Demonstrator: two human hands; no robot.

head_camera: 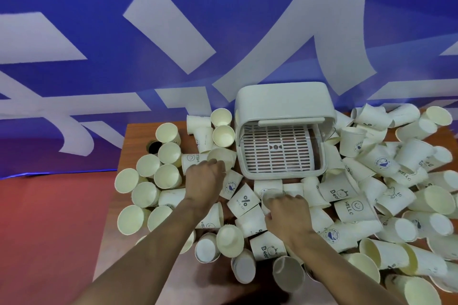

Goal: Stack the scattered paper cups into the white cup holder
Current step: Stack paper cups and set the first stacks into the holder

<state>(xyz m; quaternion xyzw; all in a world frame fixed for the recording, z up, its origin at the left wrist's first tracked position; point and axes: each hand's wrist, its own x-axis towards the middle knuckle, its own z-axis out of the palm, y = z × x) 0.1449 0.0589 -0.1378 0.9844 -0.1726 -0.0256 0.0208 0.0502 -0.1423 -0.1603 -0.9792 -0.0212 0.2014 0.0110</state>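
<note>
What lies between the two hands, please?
In the head view, a paper cup printed NICE DAY lies between left hand and right hand.

Fingertips of my left hand (204, 177) hidden behind knuckles, those of my right hand (285, 214) likewise, both grips unclear to me, forearms (153, 255) cut at bottom edge, rightmost paper cups (447, 181) cropped, cup holder (280, 174) rear hidden under lid (282, 104)

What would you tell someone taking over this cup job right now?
Left hand: fingers curl on a tilted cup left of the white cup holder.
Right hand: fingers curl over a front cup just before the holder.
Holder open, slotted tray bare.
Done: nothing stacked inside.
To do: all the scattered cups on the table.
</note>
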